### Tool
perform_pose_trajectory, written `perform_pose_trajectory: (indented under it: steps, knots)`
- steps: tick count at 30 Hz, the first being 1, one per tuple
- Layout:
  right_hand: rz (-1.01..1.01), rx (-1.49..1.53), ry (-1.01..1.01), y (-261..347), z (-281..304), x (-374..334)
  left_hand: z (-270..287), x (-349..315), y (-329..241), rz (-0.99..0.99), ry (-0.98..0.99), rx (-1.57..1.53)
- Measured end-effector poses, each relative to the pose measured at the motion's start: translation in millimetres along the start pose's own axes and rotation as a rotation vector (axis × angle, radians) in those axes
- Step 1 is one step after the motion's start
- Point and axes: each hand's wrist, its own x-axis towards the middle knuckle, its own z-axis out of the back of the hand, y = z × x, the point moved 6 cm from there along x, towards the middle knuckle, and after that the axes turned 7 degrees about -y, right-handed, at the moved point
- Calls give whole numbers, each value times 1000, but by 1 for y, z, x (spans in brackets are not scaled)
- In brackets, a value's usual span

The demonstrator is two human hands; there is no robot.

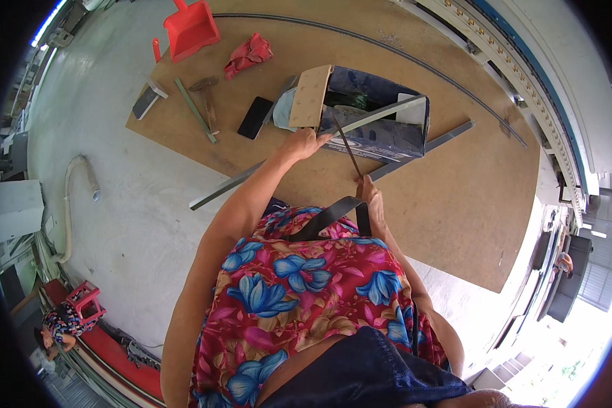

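A long grey strip (381, 114) slants across the top of an open dark cardboard box (387, 146), and its other end reaches past my left forearm. My left hand (304, 144) is closed around the strip at the box's near left corner. Lower and to the right, my right hand (370, 194) is closed on the near end of a thin dark rod (347, 146) that looks like a file. The rod's far part crosses the strip just right of my left hand. Inside the box lies something green (350, 100), partly hidden. A tan flap (311, 95) stands at its left.
On the brown board (455, 224) lie a phone (255, 117), a hammer (209, 105), a green strip (195, 112), a red cloth (249, 56), a red dustpan (190, 30) and another dark strip (449, 138). A long machine (523, 61) borders the right. Another person (61, 325) is at lower left.
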Motion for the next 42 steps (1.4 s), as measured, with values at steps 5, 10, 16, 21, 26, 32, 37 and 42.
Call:
perform_pose_trajectory:
  steps: [5,10,16,21,26,32,37,42]
  knots:
    - [-79,81,156,12,18,1,1,1,-2,-13,22,38]
    - [-134,183,240,19,18,10,4,-1,-5,15,36,16]
    - [-155,168,344,17,22,19,0,3,-2,33,140,-9]
    - [-379,429,615,-11,-15,6,-14,5,11,-105,-8,-60]
    - [-79,134,86,21,7,37,1,1,-4,24,98,-12]
    - [49,77,-11,32,-20,60,1,0,-1,20,-14,-11]
    - [-3,12,35,34,-40,69,-2,1,2,56,52,17]
    - [7,-3,1,32,-45,73,1,0,1,68,70,-3]
